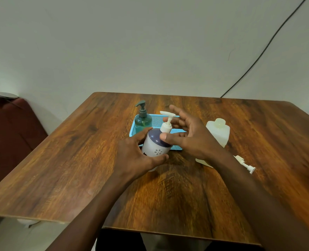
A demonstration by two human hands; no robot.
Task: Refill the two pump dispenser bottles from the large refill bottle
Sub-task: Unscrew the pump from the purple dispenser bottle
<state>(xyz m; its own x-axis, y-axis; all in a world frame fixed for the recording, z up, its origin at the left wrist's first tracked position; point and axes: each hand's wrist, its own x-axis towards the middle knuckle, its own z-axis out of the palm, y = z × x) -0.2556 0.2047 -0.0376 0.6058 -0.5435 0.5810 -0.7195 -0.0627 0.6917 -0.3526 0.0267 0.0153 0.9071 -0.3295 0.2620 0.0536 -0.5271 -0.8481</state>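
Tabletop [77, 160]: left hand [137, 156] grips pump bottle [155, 147]; tray [156, 122] behind, refill bottle [219, 131] right.

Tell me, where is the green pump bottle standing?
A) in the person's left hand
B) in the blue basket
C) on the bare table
B: the green pump bottle stands inside the blue basket, while the left hand grips the white bottle in front of it.

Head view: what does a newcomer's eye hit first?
At the centre of the table, the left hand grips a white pump bottle with a purple top, and the right hand spreads open by its pump. Behind stands a teal pump bottle in a blue basket. To the right are a pale refill bottle and a loose white pump lying on the wood.
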